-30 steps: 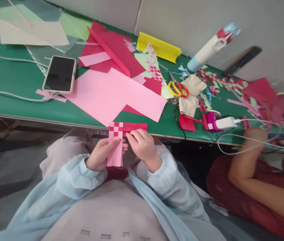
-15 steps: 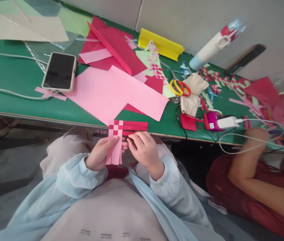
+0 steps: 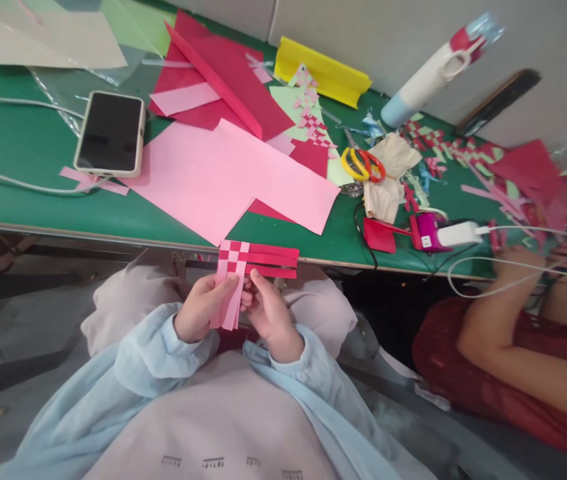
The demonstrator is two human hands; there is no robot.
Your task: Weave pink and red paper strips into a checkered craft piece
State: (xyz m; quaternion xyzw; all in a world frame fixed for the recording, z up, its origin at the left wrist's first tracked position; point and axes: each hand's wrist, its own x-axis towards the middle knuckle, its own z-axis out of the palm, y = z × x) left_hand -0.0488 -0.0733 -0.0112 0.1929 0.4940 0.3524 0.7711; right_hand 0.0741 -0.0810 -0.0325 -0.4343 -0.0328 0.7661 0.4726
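A woven piece of paper strips [image 3: 233,257] is held over my lap at the table's front edge. Its top left corner is a pink and red checker. Loose red strips [image 3: 276,260] stick out to the right, and loose pink strips [image 3: 227,312] hang down. My left hand [image 3: 203,305] pinches the weave, thumb in front on the pink strips and fingers behind. My right hand [image 3: 272,313] is closed at the lower right of the checker, its thumb tip at the lowest red strip. Its curled fingers meet my left fingertips; what lies between them is partly hidden.
On the green table [image 3: 8,193] lie pink sheets [image 3: 183,180], red paper [image 3: 263,100], a phone [image 3: 110,133], scissors [image 3: 358,163] and a purple plug block [image 3: 429,231] with cables. A bottle [image 3: 423,83] stands behind. At right is another person's arm [image 3: 493,320].
My right hand has moved down and left, from over the red strips' ends to beside the weave, thumb now upward. My left hand keeps its hold. The view has shifted slightly.
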